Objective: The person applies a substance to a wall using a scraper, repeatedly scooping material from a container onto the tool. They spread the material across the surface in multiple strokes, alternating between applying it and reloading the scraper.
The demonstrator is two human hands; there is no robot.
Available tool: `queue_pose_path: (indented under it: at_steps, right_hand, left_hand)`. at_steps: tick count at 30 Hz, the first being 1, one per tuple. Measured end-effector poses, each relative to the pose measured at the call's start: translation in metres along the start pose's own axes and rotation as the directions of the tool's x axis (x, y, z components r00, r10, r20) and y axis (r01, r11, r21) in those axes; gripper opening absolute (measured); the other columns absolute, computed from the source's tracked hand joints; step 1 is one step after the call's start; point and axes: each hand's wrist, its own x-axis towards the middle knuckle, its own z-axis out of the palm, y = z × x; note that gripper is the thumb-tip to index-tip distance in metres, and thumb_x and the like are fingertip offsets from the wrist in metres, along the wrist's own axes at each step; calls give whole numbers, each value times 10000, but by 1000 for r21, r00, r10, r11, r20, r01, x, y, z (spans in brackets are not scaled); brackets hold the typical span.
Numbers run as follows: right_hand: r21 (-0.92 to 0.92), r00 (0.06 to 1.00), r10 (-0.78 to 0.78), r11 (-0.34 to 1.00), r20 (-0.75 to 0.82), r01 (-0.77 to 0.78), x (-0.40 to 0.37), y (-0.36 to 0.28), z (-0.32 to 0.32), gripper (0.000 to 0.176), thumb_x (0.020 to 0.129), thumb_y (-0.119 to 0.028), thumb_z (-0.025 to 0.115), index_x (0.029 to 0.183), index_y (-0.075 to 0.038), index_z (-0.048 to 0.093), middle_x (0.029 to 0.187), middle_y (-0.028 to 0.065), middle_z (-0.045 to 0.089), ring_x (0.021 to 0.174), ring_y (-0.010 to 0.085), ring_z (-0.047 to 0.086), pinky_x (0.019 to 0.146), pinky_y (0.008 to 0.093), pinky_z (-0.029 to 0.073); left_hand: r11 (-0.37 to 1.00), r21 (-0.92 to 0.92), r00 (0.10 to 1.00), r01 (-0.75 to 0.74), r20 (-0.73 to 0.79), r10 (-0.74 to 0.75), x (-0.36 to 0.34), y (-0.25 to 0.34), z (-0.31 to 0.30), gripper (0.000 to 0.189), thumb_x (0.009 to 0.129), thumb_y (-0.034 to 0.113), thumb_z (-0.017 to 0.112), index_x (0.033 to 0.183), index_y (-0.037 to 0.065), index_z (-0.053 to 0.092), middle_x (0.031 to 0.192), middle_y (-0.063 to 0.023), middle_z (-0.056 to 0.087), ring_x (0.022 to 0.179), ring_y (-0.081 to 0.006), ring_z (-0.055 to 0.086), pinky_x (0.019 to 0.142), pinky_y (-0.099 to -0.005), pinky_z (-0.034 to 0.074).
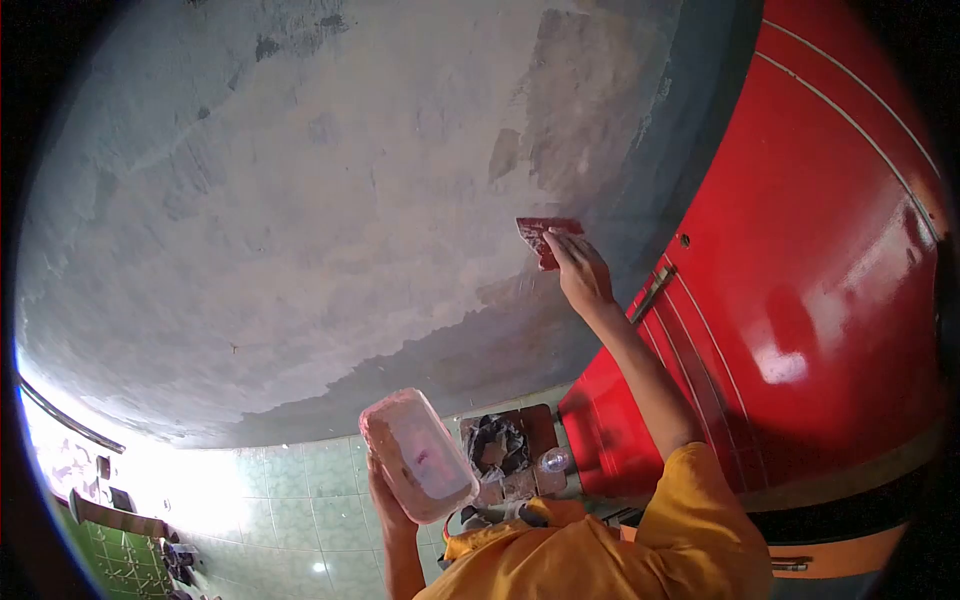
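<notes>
Against a patchy grey wall [300, 230], toward its right-hand part: one flat scraper [537, 233], dark red, smeared with pale paste, its blade laid at the surface. It is gripped by the right hand [582, 275], the fingers closed over its face, the arm outstretched. Below and to the left: one translucent plastic tub [378, 440], rectangular, pink-stained, its open top turned to view; supported from the side and beneath by the left hand [388, 497], whose fingers are mostly hidden behind it, their exact hold not discernible. On the wall: a lighter coated area, bounded below by a ragged edge against darker grey. Beyond: one black plastic bag [488, 445], crumpled, and one clear container [553, 460] beside it; pale green floor tiles [335, 520]; one glossy red cabinet [800, 250], at right.
</notes>
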Motion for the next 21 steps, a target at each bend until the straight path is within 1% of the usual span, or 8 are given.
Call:
queue_pose_path:
  at_steps: [2, 4, 7, 11, 14, 17, 19, 21]
  right_hand:
    - [40, 995, 67, 997, 78, -70, 16, -3, -16, 422, 891, 22, 594, 1302, -46, 664, 1207, 172, 721, 1109, 349, 693, 946, 442, 562]
    - [71, 989, 107, 992, -99, -101, 74, -10, -65, 421, 898, 45, 570, 1306, -19, 654, 1266, 166, 699, 1145, 356, 676, 989, 446, 545]
    - [-125, 934, -68, 992, -352, 25, 115, 17, -79, 455, 898, 62, 556, 1340, -18, 634, 1331, 180, 664, 1209, 361, 644, 1043, 445, 514]
    - [-59, 976, -31, 998, -217, 18, 19, 18, 20, 498, 901, 51, 557, 1392, -19, 599, 1367, 187, 642, 1275, 363, 609, 1095, 435, 483]
    - [-31, 999, 21, 999, -32, -22, -32, -1, 21, 480, 901, 58, 549, 1369, -21, 620, 1362, 193, 643, 1246, 370, 625, 1082, 437, 493]
    - [26, 989, 148, 989, -23, -147, 27, 3, -37, 434, 931, 8, 552, 1356, -43, 625, 1334, 192, 660, 1213, 371, 641, 1056, 422, 504]
    - [31, 965, 92, 996, -247, -87, 89, 11, -85, 419, 929, 5, 560, 1335, -55, 645, 1278, 191, 688, 1151, 360, 669, 1013, 411, 526]
    - [-73, 953, -4, 997, -301, -19, 120, 30, -87, 438, 911, 31, 560, 1332, -48, 648, 1255, 195, 694, 1135, 359, 678, 977, 417, 542]
  left_hand:
    - [1000, 22, 1000, -12, 1, 12, 2, 1, 1, 522, 1078, 501, 437, 1409, 104, 513, 1243, -9, 581, 1116, -142, 577, 940, -336, 509]
    - [1000, 30, 1000, -9, 3, 9, 3, 3, 3, 518, 1080, 498, 434, 1413, 109, 511, 1249, -8, 579, 1115, -141, 576, 938, -335, 508]
    - [1000, 14, 1000, 12, -10, -12, 1, 3, 7, 510, 1079, 494, 436, 1412, 114, 513, 1248, -4, 579, 1109, -140, 575, 931, -331, 508]
    - [999, 3, 999, 37, -23, -37, 7, 0, 3, 520, 1074, 504, 443, 1412, 115, 514, 1248, -1, 580, 1105, -146, 574, 931, -334, 507]
    - [999, 32, 999, 43, 6, -43, 7, -3, 1, 532, 1070, 511, 448, 1414, 111, 513, 1251, -4, 580, 1105, -150, 572, 938, -339, 503]
    - [998, 41, 999, 50, 3, -50, 7, -1, 20, 538, 1070, 513, 448, 1416, 106, 512, 1252, -11, 580, 1116, -155, 569, 948, -343, 499]
    - [997, 47, 998, 62, -5, -61, 7, -1, 26, 544, 1070, 514, 447, 1420, 102, 509, 1260, -16, 578, 1129, -160, 566, 956, -345, 496]
    - [995, 61, 997, 77, -6, -77, 9, -5, 19, 552, 1071, 516, 446, 1428, 98, 504, 1274, -21, 575, 1144, -165, 563, 965, -348, 494]
